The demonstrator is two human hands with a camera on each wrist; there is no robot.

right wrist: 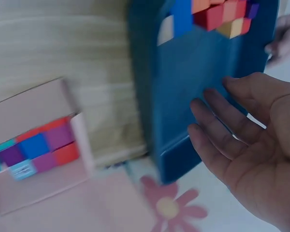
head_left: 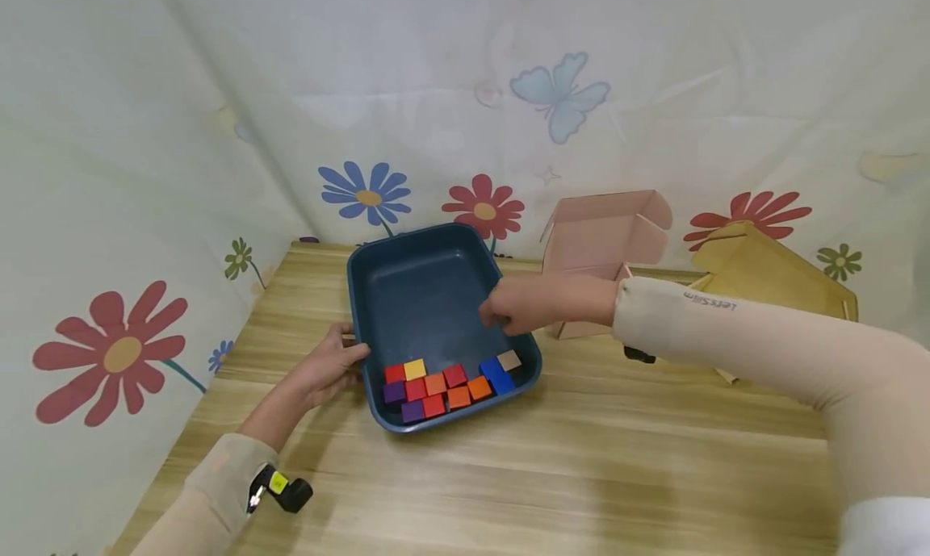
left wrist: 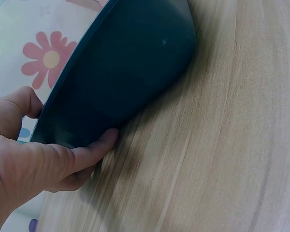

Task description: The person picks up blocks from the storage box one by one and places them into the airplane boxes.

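Note:
A dark blue tray (head_left: pixel 429 298) stands on the wooden table, its far end seemingly raised. Colored wooden cubes (head_left: pixel 434 385) in red, orange, purple, blue, yellow and plain wood lie gathered along its near side. My left hand (head_left: pixel 330 366) grips the tray's left edge. In the left wrist view, the thumb hooks over the rim and the other fingers (left wrist: pixel 104 143) reach beneath the wall. Over the tray's right side hovers my right hand (head_left: pixel 538 302). The right wrist view shows its fingers (right wrist: pixel 227 137) loosely bent, with nothing held.
To the right of the tray stands an opened pink cardboard box (head_left: pixel 606 229), holding several colored cubes (right wrist: pixel 36 147) in the right wrist view. Partly behind the right forearm is an opened yellow box (head_left: pixel 770 269). A flower-printed curtain (head_left: pixel 436 96) hangs behind the wooden table (head_left: pixel 581 467).

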